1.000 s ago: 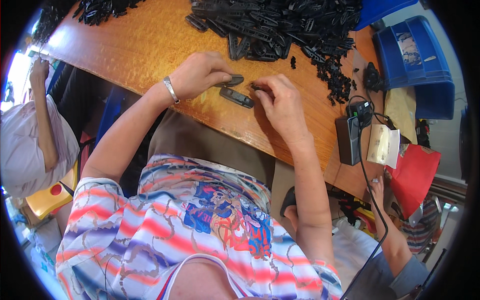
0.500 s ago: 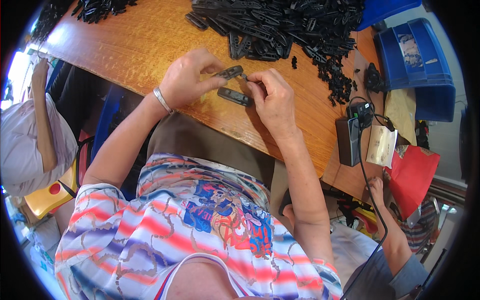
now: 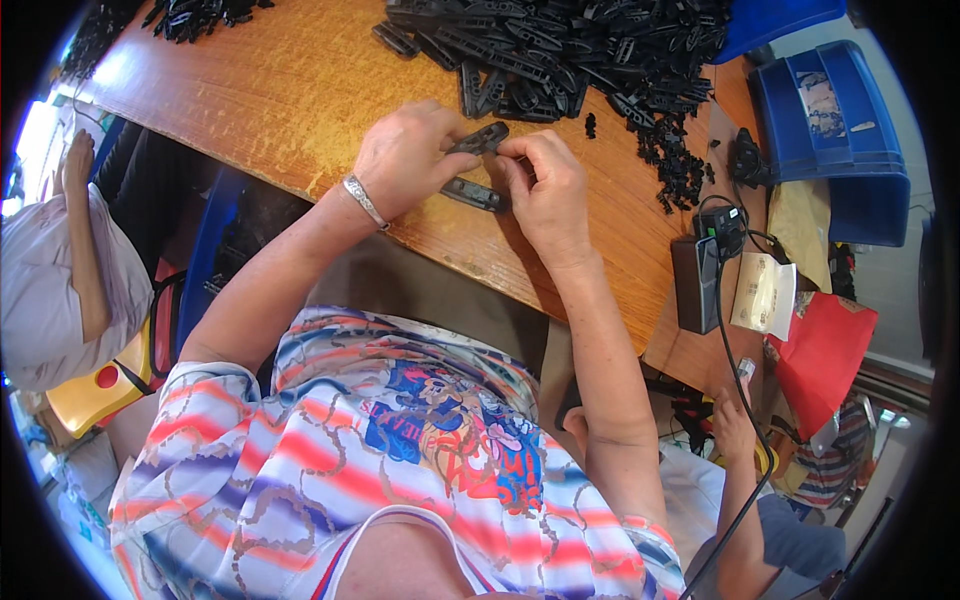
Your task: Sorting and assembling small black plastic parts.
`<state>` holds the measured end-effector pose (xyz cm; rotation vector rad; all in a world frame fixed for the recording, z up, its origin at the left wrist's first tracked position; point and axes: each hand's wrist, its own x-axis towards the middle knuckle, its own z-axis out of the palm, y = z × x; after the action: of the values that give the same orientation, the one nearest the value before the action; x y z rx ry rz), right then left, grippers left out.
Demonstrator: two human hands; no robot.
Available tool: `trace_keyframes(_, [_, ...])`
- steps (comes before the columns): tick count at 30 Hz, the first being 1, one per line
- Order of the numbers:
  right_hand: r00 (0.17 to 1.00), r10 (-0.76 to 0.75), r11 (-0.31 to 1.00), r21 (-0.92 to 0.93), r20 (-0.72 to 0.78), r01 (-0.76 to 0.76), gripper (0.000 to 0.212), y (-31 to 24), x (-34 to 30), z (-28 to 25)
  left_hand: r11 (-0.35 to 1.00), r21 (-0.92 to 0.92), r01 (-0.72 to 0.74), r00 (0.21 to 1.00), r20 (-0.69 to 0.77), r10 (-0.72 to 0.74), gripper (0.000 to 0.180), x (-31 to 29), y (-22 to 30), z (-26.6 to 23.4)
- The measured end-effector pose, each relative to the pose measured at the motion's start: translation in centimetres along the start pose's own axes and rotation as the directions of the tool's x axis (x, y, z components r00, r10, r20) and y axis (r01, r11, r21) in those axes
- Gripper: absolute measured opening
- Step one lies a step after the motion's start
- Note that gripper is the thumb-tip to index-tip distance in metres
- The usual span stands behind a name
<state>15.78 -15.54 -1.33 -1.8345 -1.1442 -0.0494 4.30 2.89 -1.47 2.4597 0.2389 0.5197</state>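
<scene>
While the left hand [image 3: 405, 155] pinches a black slotted piece [image 3: 484, 138] over the wooden table [image 3: 270, 90], right hand [image 3: 548, 190] at its end, whether gripping I cannot tell; a similar piece [image 3: 474, 194] lying just below.

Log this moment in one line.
left hand: holds slotted black piece | right hand: at that piece's right end | wooden table: second black piece, heap of black parts

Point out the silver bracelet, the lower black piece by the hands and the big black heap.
Silver bracelet [image 3: 366, 203], head view: middle of its band.
Lower black piece [image 3: 474, 194], head view: middle of its upper side.
Big black heap [image 3: 565, 52], head view: middle of the pile.
</scene>
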Motion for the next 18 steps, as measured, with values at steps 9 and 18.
trace_keyframes(9, [0.978, 0.198, 0.980, 0.018, -0.063, -0.197, 0.013, 1.1, -1.2, -2.4, 0.995, -0.057, -0.085, 0.996, -0.026, 0.084, 0.024, 0.9, 2.1, 1.2])
trace_keyframes(18, [0.981, 0.177, 0.984, 0.050, -0.078, -0.173, 0.011, 0.2, -1.5, -1.5, 0.997, 0.021, -0.080, 0.990, 0.116, 0.077, 0.022, 2.0, 1.6, 0.3])
